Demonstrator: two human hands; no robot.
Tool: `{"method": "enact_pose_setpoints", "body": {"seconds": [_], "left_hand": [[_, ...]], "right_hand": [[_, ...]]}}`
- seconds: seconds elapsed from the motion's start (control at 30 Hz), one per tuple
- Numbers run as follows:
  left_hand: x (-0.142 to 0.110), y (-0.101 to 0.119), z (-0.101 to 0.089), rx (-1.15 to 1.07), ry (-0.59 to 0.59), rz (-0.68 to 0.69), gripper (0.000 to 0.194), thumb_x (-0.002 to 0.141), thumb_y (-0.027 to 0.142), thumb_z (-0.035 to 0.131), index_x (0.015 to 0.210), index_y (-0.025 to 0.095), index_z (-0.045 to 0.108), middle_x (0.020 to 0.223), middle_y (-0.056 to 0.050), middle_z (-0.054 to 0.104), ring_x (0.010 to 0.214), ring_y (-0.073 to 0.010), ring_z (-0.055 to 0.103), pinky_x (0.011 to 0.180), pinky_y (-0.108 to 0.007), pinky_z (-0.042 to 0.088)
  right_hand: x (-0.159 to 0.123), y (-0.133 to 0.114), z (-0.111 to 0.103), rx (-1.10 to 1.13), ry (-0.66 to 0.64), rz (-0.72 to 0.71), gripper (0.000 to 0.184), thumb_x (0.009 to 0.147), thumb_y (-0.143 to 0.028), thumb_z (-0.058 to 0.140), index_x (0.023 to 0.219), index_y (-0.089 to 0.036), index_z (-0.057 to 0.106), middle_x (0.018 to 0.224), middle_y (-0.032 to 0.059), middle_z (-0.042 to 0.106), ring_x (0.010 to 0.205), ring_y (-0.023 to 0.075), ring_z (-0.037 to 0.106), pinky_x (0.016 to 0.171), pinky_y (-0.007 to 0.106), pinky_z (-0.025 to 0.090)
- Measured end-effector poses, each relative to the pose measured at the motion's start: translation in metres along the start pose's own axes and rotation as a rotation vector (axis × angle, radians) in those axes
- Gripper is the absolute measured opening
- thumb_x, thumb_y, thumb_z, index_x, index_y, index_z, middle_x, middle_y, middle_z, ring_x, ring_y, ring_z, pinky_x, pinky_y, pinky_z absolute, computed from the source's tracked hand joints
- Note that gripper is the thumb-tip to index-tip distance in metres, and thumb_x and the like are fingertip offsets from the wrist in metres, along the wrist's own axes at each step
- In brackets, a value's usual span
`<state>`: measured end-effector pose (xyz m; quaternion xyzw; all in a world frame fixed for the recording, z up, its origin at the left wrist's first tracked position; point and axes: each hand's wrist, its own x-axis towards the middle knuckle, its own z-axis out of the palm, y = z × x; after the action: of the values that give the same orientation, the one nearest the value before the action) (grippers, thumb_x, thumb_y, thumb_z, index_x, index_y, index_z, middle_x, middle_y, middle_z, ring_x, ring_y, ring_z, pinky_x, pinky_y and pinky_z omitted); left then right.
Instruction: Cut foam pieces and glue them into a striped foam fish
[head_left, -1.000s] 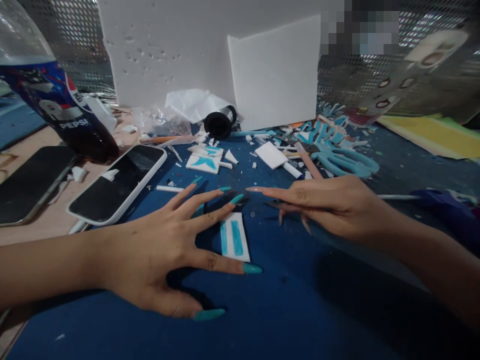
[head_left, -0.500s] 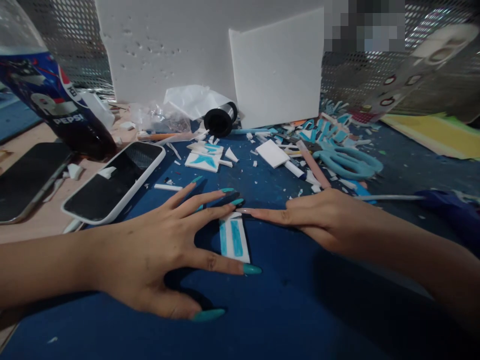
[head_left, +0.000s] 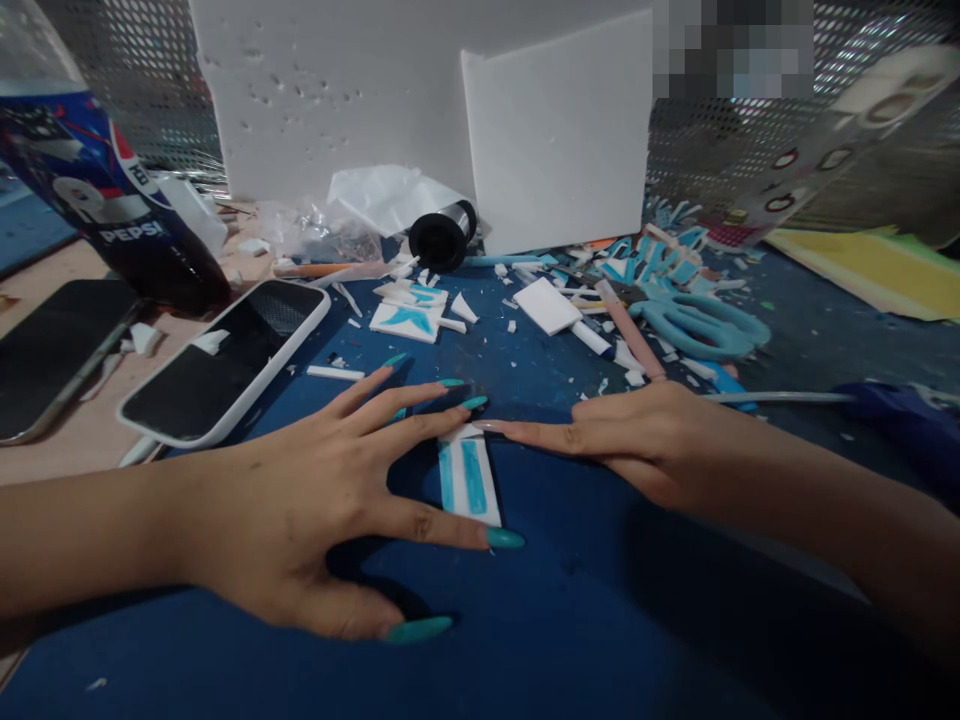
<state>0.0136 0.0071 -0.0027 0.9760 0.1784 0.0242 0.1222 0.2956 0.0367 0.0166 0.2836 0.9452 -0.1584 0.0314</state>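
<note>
Right hand [head_left: 637, 440] has reached the striped piece [head_left: 474, 478], index straight, seemingly touching, others' grip unclear; left hand [head_left: 330, 510] splayed.

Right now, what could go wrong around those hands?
Slip: the striped piece might skid if the right hand, its long index nail at the piece's far end, pushes harder than the spread left hand steadies it.
Dent: that nail could mark the piece.
Spill: the Pepsi bottle stands close to the white-cased phone; if knocked, it might leak. Its top is out of frame, so I can't check the cap.
</note>
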Motion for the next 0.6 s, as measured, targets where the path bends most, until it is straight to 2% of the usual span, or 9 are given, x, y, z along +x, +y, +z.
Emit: {"method": "enact_pose_setpoints", "body": {"seconds": [0.37,0.6], "left_hand": [[0.0003,-0.0011,-0.0007,-0.017,0.007,-0.004,0.064,0.078,0.059,0.055,0.137,0.047,0.035,0.149,-0.009,0.027,0.133,-0.0459,0.025,0.1,-0.075,0.014],[-0.0001,-0.0004,-0.0004,-0.007,0.009,-0.009,0.061,0.079,0.057,0.054,0.137,0.047,0.035,0.148,-0.011,0.027,0.131,-0.0483,0.026,0.096,-0.077,0.018]], "right_hand": [[-0.001,-0.0022,-0.0043,0.028,-0.051,0.024,0.042,0.096,-0.018,0.032,0.135,-0.026,0.048,0.07,0.0031,0.062,0.062,0.0125,0.054,0.062,0.024,0.04],[-0.0021,0.0009,0.0004,-0.003,0.006,-0.001,0.048,0.092,-0.011,0.034,0.134,-0.028,0.048,0.07,0.0026,0.062,0.059,0.0117,0.052,0.059,0.022,0.04]]}}
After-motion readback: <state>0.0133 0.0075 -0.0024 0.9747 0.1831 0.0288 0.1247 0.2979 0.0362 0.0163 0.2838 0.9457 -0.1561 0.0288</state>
